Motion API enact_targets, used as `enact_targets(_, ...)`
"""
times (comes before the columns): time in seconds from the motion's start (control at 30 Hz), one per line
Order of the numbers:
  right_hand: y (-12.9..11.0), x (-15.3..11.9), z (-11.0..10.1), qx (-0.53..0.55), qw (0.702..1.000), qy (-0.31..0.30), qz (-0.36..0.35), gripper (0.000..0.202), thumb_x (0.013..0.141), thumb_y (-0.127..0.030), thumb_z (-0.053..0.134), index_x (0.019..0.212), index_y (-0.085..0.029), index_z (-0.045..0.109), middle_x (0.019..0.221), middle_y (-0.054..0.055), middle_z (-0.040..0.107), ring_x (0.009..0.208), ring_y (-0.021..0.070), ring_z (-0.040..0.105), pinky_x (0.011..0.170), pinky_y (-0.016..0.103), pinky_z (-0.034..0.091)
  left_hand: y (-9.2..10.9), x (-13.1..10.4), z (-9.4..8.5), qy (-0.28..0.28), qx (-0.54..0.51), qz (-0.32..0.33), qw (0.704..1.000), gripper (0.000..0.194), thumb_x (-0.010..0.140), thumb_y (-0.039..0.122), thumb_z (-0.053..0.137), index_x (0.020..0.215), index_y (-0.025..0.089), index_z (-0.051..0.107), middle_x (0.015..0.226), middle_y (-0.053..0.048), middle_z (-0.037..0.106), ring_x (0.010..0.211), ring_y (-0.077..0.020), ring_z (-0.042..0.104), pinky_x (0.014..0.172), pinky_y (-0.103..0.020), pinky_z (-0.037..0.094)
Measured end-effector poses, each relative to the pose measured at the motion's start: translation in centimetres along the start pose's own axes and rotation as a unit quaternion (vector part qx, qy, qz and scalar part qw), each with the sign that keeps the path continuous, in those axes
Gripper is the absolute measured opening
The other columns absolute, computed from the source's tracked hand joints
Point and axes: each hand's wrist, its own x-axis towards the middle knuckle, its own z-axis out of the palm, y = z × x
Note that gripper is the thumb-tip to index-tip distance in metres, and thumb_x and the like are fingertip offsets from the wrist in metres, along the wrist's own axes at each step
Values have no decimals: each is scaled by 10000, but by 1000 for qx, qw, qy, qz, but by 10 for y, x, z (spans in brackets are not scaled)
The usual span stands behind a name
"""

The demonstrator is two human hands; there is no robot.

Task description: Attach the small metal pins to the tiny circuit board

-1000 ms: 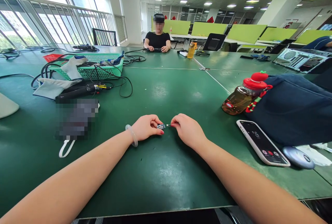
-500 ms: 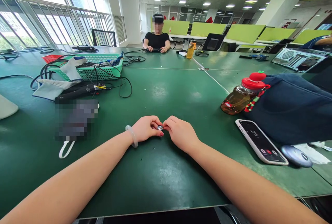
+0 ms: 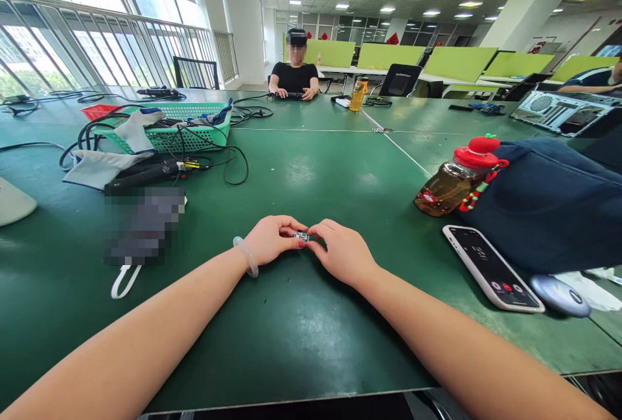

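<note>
Between my two hands, low over the green table, is a small black-and-white patterned piece, too small to identify. My left hand, with a pale bangle at the wrist, pinches its left side between thumb and fingers. On the other side, my right hand has thumb and index finger at the piece's right edge, closed in a pinch. The fingertips of both hands nearly meet around it, and they hide part of its outline.
A green basket with gloves and cables stands at the left, behind a blurred dark pouch. To the right are a red-lidded bottle, a dark blue bag, a phone and a mouse. A person sits opposite.
My right thumb has come out from under the fingers to the piece's lower right edge. More of the patterned face now shows between my hands. The left hand's grip is little changed.
</note>
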Motion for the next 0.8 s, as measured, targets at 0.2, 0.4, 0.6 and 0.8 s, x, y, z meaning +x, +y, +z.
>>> enact_targets(0.2,-4,-1,3,-22,999,15,-22,264,855,-429,451,876,-198,580,836,18,594,719,125,553,593,234,368,1,-1,0,-40,-58,-14,997,306,710,226,626,1007,156,639,908,-42,699,853,-148,632,842,-286,468)
enact_targets(0.4,-9,1,6,-51,998,4,-38,278,844,-438,470,861,-185,586,812,25,595,697,126,552,559,239,346,-1,-2,5,-76,-158,-48,983,317,711,224,625,1017,141,627,880,-47,691,726,-101,622,767,-257,486)
enact_targets(0.6,-2,3,6,6,1000,9,-18,251,841,-441,478,866,-214,583,817,-1,599,701,110,545,589,232,351,6,-3,-8,7,23,-9,1000,308,721,180,556,1021,155,617,954,-65,679,824,-157,635,825,-305,481)
enact_targets(0.8,11,4,0,83,995,2,48,219,854,-392,452,881,-229,595,742,-14,597,674,105,529,586,229,354,2,-3,-62,197,485,-70,849,293,723,165,499,954,216,671,919,-94,682,925,-278,596,848,-363,430)
